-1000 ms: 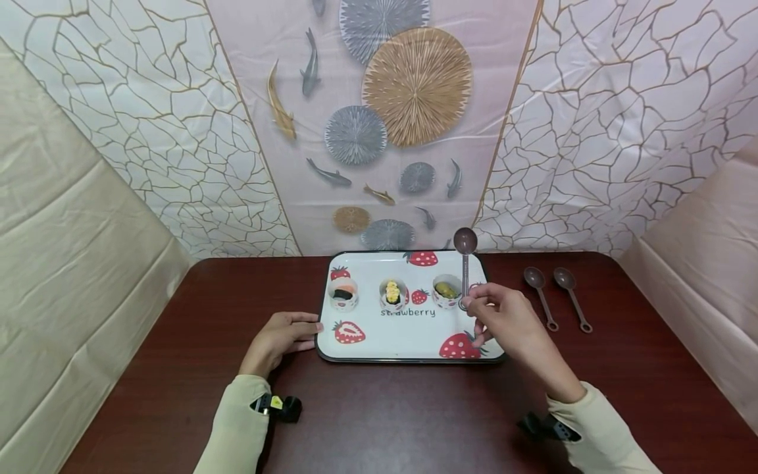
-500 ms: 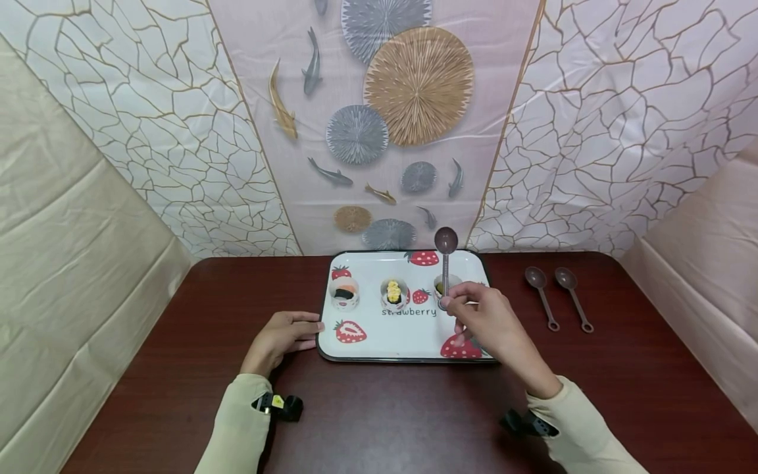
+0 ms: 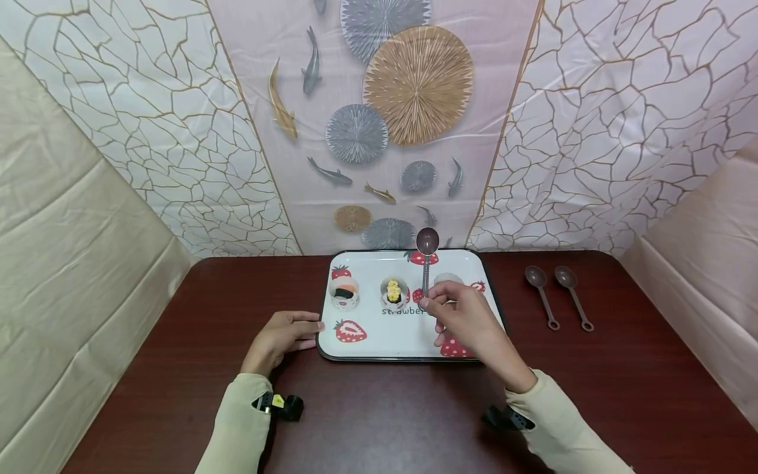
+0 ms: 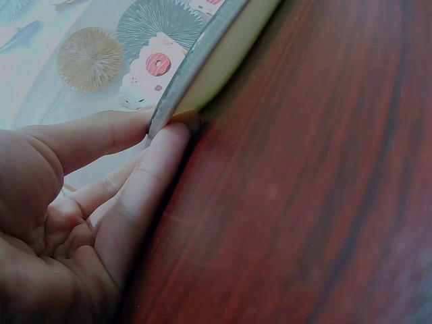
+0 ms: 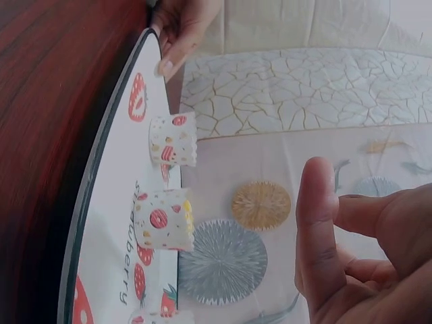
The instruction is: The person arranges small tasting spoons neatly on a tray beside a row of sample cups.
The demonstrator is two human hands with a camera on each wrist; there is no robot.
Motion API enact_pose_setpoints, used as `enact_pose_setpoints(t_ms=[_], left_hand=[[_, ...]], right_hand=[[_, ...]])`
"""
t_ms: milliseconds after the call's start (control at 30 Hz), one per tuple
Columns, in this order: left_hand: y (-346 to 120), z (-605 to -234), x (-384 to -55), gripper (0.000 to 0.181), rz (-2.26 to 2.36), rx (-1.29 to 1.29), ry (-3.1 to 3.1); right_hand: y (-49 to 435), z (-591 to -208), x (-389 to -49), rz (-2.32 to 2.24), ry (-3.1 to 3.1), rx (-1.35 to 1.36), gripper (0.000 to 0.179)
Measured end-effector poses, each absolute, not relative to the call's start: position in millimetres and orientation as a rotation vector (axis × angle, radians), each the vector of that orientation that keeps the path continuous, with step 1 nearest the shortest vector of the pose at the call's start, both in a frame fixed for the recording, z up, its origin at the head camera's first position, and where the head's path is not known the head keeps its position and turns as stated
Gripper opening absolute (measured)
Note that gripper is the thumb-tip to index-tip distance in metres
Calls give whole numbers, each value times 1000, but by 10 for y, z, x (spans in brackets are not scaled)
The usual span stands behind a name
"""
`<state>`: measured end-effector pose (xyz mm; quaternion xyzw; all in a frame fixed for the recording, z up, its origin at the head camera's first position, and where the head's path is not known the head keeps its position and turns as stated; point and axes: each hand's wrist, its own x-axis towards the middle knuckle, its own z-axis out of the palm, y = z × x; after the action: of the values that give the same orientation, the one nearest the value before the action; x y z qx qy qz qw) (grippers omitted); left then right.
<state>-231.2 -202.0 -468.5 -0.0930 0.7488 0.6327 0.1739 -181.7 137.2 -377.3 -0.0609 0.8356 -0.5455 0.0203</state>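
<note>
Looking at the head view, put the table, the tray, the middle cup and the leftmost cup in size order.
1. Table
2. Tray
3. Middle cup and leftmost cup: they look alike, so unranked.

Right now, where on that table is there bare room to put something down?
The table is bare on the tray's near side, between the sleeves, and left of the left hand. Another free patch lies right of the two loose spoons. Crowded: the tray's right half, where the right hand, pinching a spoon, partly hides a cup.
</note>
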Motion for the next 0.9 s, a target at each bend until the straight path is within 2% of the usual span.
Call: enact_pose_setpoints(t_ms=[367,600,900], left_hand=[[-2018,-4662,-2314,49,1796,-263,2115],[-2022,-4661,-2309,50,1795,-260,2115],[-2030,-4667,-2320,49,1794,-278,2112]], right_hand=[[1178,-3843,-1828,-1687,2590,-178,16],[1078,-3962,-1844,-1716,2563,-188,9],[926,-4064,-1893,-1814,2540,-194,8]])
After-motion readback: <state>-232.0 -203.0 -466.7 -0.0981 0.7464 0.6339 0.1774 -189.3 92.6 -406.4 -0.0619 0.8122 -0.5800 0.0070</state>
